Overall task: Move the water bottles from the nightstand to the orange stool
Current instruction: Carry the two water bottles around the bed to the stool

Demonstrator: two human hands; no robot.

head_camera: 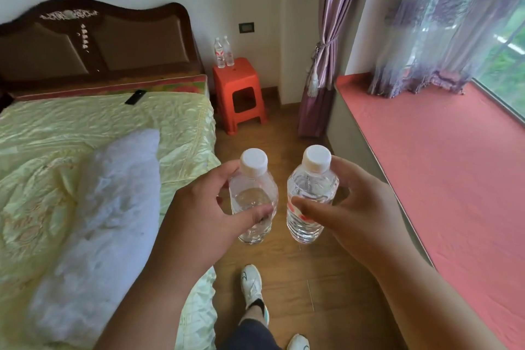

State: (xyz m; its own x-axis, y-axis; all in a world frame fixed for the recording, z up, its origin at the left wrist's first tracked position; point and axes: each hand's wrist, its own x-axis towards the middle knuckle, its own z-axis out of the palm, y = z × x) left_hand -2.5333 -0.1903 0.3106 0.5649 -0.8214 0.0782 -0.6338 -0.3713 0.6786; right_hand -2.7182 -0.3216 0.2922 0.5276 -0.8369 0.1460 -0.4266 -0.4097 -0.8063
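Observation:
My left hand (207, 204) grips a clear water bottle (253, 179) with a white cap, held upright in front of me. My right hand (349, 204) grips a second clear water bottle (309, 193) with a white cap and a red label, also upright. The two bottles are side by side above the wooden floor, a small gap between them. Ahead, the orange stool (238, 94) stands in the corner beside the bed's headboard. Two more water bottles (223, 52) stand upright together on the back left of its seat. No nightstand is in view.
A bed with a pale yellow cover (99, 128) and a white pillow (105, 207) fills the left. A dark phone (135, 97) lies on the bed. A red window bench (443, 150) runs along the right, with purple curtains (326, 45). A wooden floor aisle (281, 133) leads to the stool. My feet (252, 287) are below.

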